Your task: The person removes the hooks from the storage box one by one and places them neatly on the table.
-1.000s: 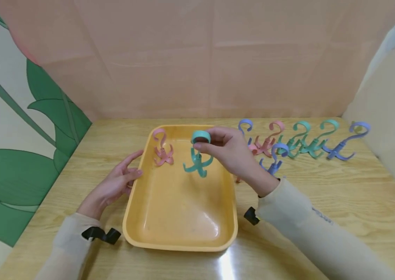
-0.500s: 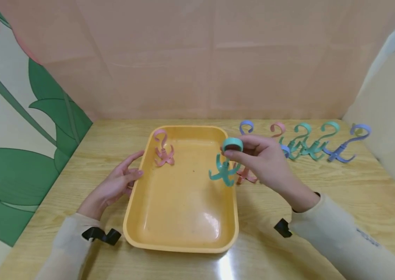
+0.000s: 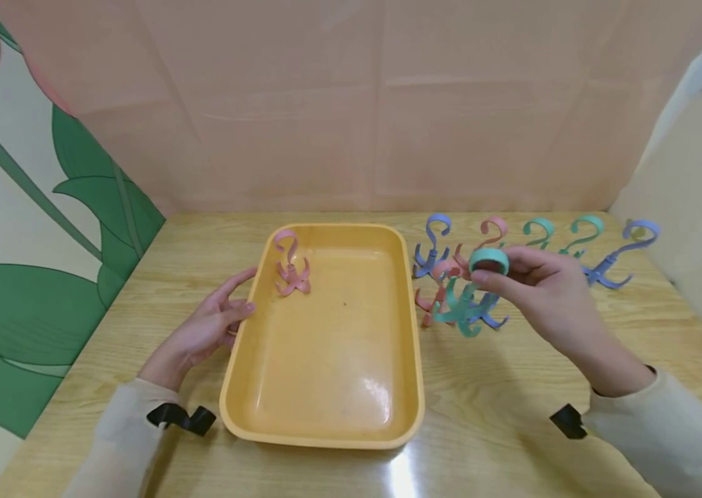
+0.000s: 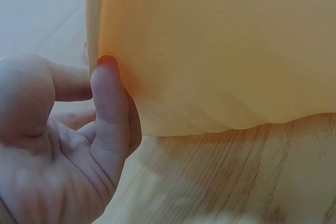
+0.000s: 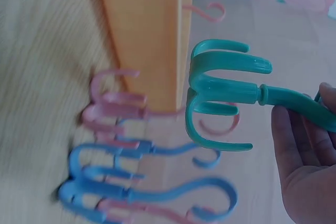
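Observation:
My right hand [image 3: 552, 294] pinches a green four-pronged swivel hook [image 3: 464, 308] by its curved top, prongs downward. It hangs to the right of the yellow tray [image 3: 326, 366], overlapping a pink hook [image 3: 425, 308] and a blue hook [image 3: 487, 318] in the head view. The right wrist view shows the held hook [image 5: 228, 90] from the side, its prongs and collar plain. At the tray's left side, my left hand [image 3: 204, 328] grips the rim between thumb and fingers [image 4: 110, 103]. Inside the tray, near the far left corner, a single pink hook [image 3: 292, 279] stands upright.
Right of the tray, several more hooks stand on the wooden table [image 3: 612, 346], among them a blue one [image 3: 431, 259] at the back and another blue one [image 3: 606, 270] far right. A pink cloth [image 3: 375, 138] hangs behind the table.
My right hand has carried the green hook rightward, from over the tray to above the table beside it. The left hand and tray have stayed in place.

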`<action>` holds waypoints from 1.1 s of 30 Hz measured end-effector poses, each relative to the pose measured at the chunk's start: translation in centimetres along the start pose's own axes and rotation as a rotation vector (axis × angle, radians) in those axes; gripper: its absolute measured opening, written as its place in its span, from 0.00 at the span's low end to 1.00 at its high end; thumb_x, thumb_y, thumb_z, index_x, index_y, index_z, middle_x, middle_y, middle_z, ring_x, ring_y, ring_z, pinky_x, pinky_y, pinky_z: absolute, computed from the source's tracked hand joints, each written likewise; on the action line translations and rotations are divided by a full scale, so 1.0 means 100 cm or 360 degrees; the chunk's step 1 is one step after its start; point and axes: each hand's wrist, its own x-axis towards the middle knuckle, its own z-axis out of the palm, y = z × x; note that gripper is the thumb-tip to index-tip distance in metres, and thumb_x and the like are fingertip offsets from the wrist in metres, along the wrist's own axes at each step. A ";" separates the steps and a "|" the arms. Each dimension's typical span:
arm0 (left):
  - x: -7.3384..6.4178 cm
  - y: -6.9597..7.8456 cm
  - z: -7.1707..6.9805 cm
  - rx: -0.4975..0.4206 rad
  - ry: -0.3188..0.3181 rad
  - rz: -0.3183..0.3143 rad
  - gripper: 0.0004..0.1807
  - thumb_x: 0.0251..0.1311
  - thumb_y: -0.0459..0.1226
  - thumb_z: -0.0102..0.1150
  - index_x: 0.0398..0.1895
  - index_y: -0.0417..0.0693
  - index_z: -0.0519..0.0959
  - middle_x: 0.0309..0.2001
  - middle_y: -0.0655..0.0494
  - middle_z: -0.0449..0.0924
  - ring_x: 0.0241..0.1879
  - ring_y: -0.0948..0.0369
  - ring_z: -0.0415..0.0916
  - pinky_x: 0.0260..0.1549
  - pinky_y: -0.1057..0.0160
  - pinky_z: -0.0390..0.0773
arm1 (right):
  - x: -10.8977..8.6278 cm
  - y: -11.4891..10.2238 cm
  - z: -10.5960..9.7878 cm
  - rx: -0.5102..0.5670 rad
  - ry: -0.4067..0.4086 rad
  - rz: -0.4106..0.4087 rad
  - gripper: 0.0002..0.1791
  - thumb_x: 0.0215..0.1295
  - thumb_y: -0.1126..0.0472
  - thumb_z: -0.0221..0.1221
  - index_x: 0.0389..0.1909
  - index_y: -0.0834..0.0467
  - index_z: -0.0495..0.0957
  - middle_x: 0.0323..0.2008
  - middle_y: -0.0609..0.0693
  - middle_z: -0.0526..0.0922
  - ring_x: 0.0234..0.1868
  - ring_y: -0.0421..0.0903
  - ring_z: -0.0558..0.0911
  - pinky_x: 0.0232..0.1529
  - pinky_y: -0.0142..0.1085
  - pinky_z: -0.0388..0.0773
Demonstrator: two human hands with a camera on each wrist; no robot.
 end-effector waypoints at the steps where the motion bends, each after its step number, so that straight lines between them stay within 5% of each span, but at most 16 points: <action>1: 0.000 0.000 0.000 0.0001 -0.0001 0.0001 0.37 0.76 0.33 0.47 0.82 0.57 0.44 0.45 0.38 0.81 0.27 0.57 0.84 0.23 0.58 0.85 | -0.002 0.002 -0.004 -0.0054 0.0018 0.0027 0.09 0.65 0.69 0.66 0.45 0.67 0.84 0.39 0.51 0.89 0.38 0.42 0.87 0.38 0.28 0.83; 3: 0.000 -0.001 0.000 0.0006 -0.0003 0.0001 0.37 0.76 0.33 0.47 0.82 0.57 0.44 0.44 0.39 0.81 0.27 0.57 0.83 0.24 0.58 0.85 | -0.006 0.005 -0.011 -0.0194 0.0064 0.0076 0.08 0.65 0.67 0.66 0.44 0.65 0.84 0.38 0.48 0.89 0.37 0.41 0.87 0.39 0.27 0.82; 12: -0.001 -0.002 -0.001 0.0023 -0.0006 -0.0001 0.38 0.76 0.34 0.47 0.82 0.58 0.44 0.45 0.38 0.81 0.28 0.57 0.84 0.26 0.57 0.86 | -0.017 0.025 -0.041 0.0259 0.0077 0.0105 0.10 0.64 0.76 0.62 0.46 0.75 0.80 0.41 0.54 0.89 0.42 0.43 0.88 0.45 0.28 0.82; 33: 0.001 -0.003 -0.002 0.0011 0.0005 -0.0007 0.37 0.76 0.35 0.49 0.82 0.59 0.45 0.49 0.35 0.79 0.30 0.54 0.85 0.27 0.55 0.86 | -0.019 0.076 -0.082 0.0439 0.0182 0.0176 0.13 0.66 0.76 0.60 0.50 0.75 0.79 0.42 0.54 0.89 0.44 0.43 0.87 0.46 0.27 0.81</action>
